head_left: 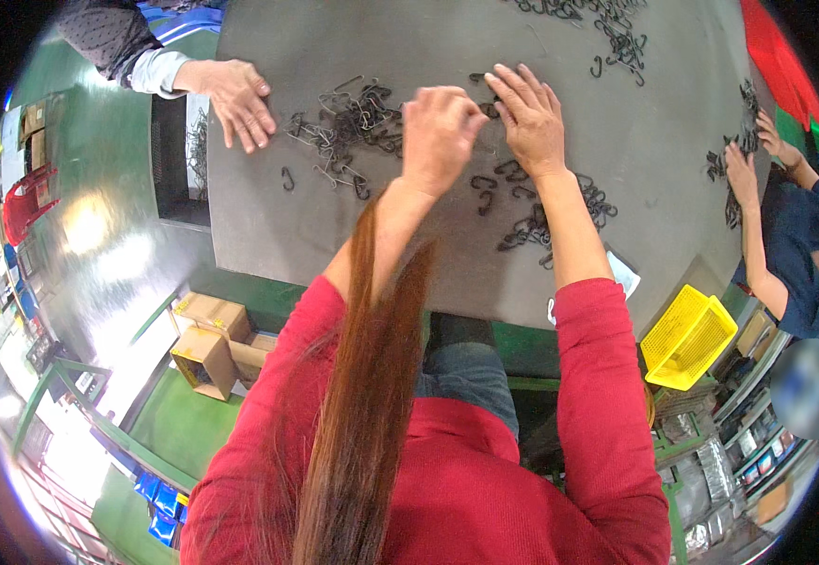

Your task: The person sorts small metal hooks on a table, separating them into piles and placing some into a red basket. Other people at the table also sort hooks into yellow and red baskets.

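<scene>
My left hand (pixel 440 139) is slightly blurred over the table, its fingers curled together. Whatever they may hold is hidden. To its left lies a loose pile of dark metal S-shaped hooks (pixel 364 118), some with paler wire. Fingers stretched out, my right hand (pixel 530 127) reaches over the table just right of my left. A few black hooks (pixel 487 108) lie under and beside its fingertips. Another group of black hooks (pixel 532 231) spreads around and below my right wrist, with a few single hooks (pixel 483 193) between my forearms.
A co-worker's hand (pixel 240 102) rests at the grey table's (pixel 268 221) left edge. Another person's hands (pixel 741 174) handle black hooks at the right edge. More hooks (pixel 621 42) lie at the far side. A yellow basket (pixel 687 339) stands near right; cardboard boxes (pixel 207 353) stand lower left.
</scene>
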`<state>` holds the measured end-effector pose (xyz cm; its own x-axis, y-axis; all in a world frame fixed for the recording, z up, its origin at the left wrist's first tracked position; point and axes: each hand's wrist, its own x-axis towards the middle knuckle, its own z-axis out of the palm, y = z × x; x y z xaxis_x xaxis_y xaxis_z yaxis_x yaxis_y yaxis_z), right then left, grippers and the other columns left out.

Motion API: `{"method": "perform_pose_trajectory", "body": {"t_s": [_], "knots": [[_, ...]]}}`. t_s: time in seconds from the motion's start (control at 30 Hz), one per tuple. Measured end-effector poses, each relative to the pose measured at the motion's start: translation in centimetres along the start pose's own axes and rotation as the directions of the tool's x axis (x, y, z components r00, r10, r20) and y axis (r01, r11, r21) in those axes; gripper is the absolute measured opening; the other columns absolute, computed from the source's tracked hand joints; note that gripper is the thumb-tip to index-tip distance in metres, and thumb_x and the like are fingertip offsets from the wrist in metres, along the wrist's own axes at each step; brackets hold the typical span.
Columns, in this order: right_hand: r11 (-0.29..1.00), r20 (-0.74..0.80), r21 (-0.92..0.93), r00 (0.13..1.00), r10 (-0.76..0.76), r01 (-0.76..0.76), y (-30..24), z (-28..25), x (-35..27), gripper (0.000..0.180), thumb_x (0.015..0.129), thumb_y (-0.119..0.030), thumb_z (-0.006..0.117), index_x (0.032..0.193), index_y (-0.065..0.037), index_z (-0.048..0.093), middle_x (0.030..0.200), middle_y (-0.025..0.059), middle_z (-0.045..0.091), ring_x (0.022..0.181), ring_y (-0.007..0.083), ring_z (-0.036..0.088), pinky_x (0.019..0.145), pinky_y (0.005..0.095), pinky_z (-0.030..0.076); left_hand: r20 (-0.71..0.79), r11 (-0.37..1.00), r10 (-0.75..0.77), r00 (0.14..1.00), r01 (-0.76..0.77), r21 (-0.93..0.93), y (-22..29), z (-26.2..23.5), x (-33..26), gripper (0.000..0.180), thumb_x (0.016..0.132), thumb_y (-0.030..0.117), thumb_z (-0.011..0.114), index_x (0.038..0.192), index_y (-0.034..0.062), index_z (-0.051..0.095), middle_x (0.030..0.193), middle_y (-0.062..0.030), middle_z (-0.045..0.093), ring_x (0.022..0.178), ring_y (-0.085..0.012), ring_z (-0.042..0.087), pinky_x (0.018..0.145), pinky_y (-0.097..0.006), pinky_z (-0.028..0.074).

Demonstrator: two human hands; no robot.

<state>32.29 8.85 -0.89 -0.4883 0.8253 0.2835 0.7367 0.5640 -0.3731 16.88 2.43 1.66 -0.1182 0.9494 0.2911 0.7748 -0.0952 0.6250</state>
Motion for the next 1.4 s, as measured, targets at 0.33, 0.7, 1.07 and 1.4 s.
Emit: {"method": "perform_pose_trajectory", "body": {"t_s": [0.33, 0.7, 1.07, 1.4], "knots": [[0.992, 0.114, -0.129, 0.993, 0.026, -0.011, -0.8, -1.9, -4.1, 0.04, 0.09, -0.024, 0.056, 0.129, -0.025, 0.054, 0.138, -0.0069, 0.048, 0.132, 0.0189, 0.039, 0.108, 0.0504, 0.029, 0.091, 0.988, 0.02, 0.996, -0.033, 0.153, -1.0, -1.8, -2.4, 0.022, 0.072, 0.019, 0.073, 0.093, 0.0183, 0.066, 0.106, 0.0006, 0.057, 0.104, -0.0236, 0.05, 0.085, -0.038, 0.039], [0.978, 0.156, -0.209, 0.988, 0.009, 0.024, 1.3, 2.7, 4.1, 0.041, 0.094, -0.026, 0.049, 0.135, -0.019, 0.048, 0.144, -0.0036, 0.041, 0.136, 0.0198, 0.034, 0.11, 0.0557, 0.023, 0.187, 0.984, 0.066, 0.98, -0.095, 0.15, -1.4, -1.3, -4.7, 0.015, 0.079, 0.016, 0.066, 0.092, 0.0103, 0.06, 0.109, -0.0043, 0.055, 0.106, -0.0263, 0.048, 0.089, -0.041, 0.037], [0.997, 0.388, -0.068, 0.922, -0.005, 0.034, -3.9, -1.5, -6.6, 0.061, 0.092, -0.042, 0.049, 0.145, -0.019, 0.032, 0.153, -0.0028, 0.025, 0.143, 0.0195, 0.019, 0.113, 0.0572, 0.01, -0.087, 0.929, -0.246, 0.965, 0.26, 0.261, -4.1, -7.7, -7.4, 0.026, 0.082, 0.015, 0.065, 0.108, 0.0151, 0.063, 0.113, -0.001, 0.054, 0.107, -0.0243, 0.048, 0.089, -0.04, 0.037], [0.989, 0.342, -0.138, 0.94, -0.002, 0.052, -7.1, 1.8, -4.8, 0.064, 0.093, -0.049, 0.043, 0.147, -0.018, 0.028, 0.154, -0.0012, 0.022, 0.144, 0.0177, 0.011, 0.114, 0.0559, 0.0, -0.013, 0.921, -0.008, 1.0, 0.013, 0.39, -5.6, -3.8, -3.1, 0.034, 0.08, 0.022, 0.068, 0.114, 0.0237, 0.064, 0.118, 0.0057, 0.056, 0.111, -0.0192, 0.046, 0.094, -0.041, 0.032]]}}
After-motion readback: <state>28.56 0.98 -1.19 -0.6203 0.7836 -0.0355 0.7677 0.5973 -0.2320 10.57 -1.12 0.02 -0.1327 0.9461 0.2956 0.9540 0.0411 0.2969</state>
